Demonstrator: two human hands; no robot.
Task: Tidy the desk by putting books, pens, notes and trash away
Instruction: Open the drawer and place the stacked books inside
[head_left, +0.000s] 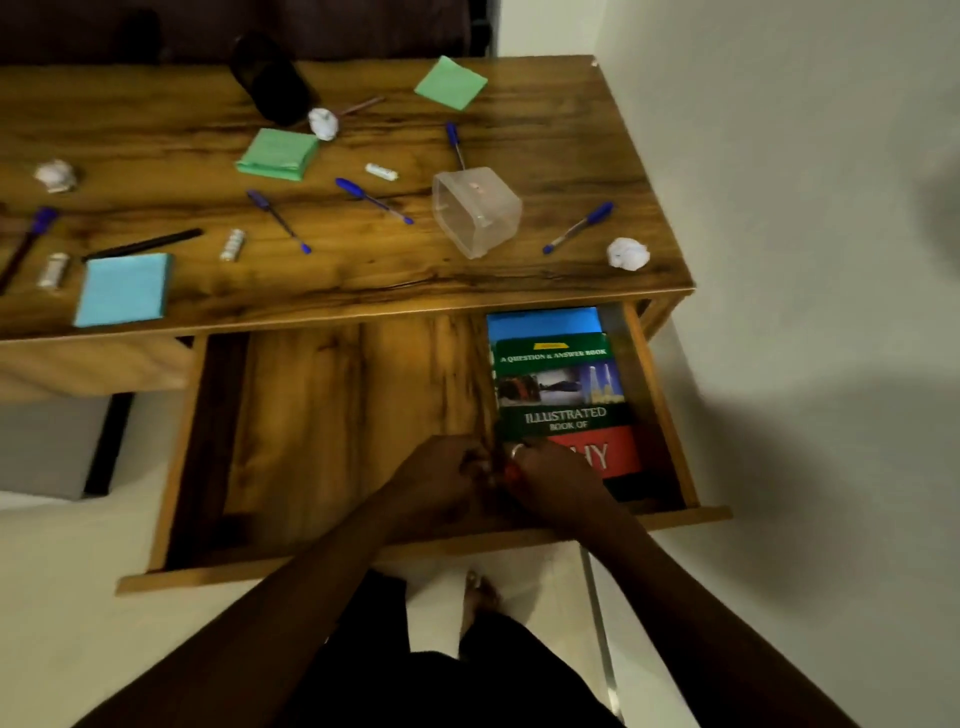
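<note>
The drawer (332, 415) stands pulled out below the desk (545, 260), filling the middle of the frame. Along its right side lies the illustrated book (563, 405), flat and face up on a blue book (543, 322), its long axis running from the desk edge toward the drawer front, title top toward the desk. The left hand (436, 483) and right hand (558, 483) meet at the book's lower left corner, fingers curled and blurred; whether they grip the book I cannot tell. Higher in the frame, blue pens (374, 200), green notes (278, 154), crumpled paper (628, 253) and a tipped clear container (475, 210) lie scattered on the desk.
</note>
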